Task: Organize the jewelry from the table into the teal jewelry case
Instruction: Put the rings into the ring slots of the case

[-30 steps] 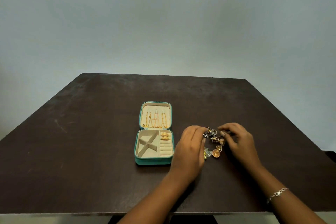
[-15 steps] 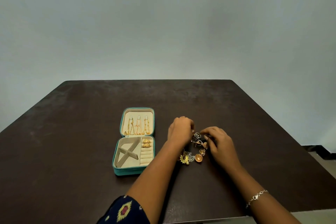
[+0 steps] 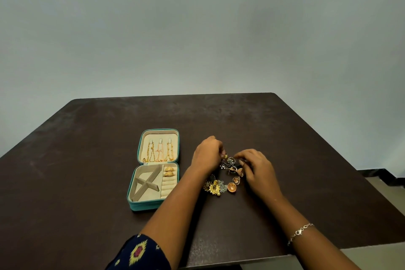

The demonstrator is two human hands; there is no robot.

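While both hands meet over the jewelry pile [image 3: 221,186] on the dark table [image 3: 87,160], just R of the teal jewelry case [image 3: 144,206], L hand [image 3: 207,155] has fingers curled, pinching a small gold piece [image 3: 224,156] at pile's far end. R hand [image 3: 256,169] has fingers bent down onto same end; can't tell if they grip anything. Case lies open, lid flat: 3 gold chains [image 3: 158,153] in lid, 2 gold domed earrings [image 3: 169,171] in base's ring rolls. Silver bracelet [image 3: 300,231] on R wrist, patterned sleeve [image 3: 140,252] on L arm.

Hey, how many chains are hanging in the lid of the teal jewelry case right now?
3, hanging side by side in the open lid: left chain, middle chain, right chain. None appears hidden.
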